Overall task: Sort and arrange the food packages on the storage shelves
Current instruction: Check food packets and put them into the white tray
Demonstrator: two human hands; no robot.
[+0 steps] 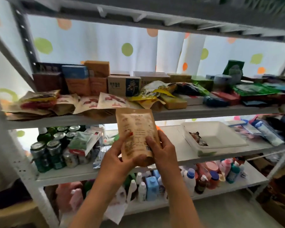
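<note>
A tan kraft pouch (136, 127) with printed text stands upright in front of the shelves, its back toward me. My left hand (116, 155) grips its lower left edge and my right hand (163, 149) grips its lower right. Its top reaches the front edge of the upper shelf (204, 111). Similar kraft pouches with red print (95, 103) lie in a loose pile at that shelf's left front. Behind them stand brown and blue boxes (80, 79). Yellow, green and dark packages (156, 92) lie scattered toward the right.
On the middle shelf (171, 134) are green cans (46, 153) at left and a white tray (220, 137) holding a few wrappers at right. Bottles (191, 178) crowd the lower shelf. A dotted curtain (127, 48) hangs behind. Grey shelf posts rise at far left.
</note>
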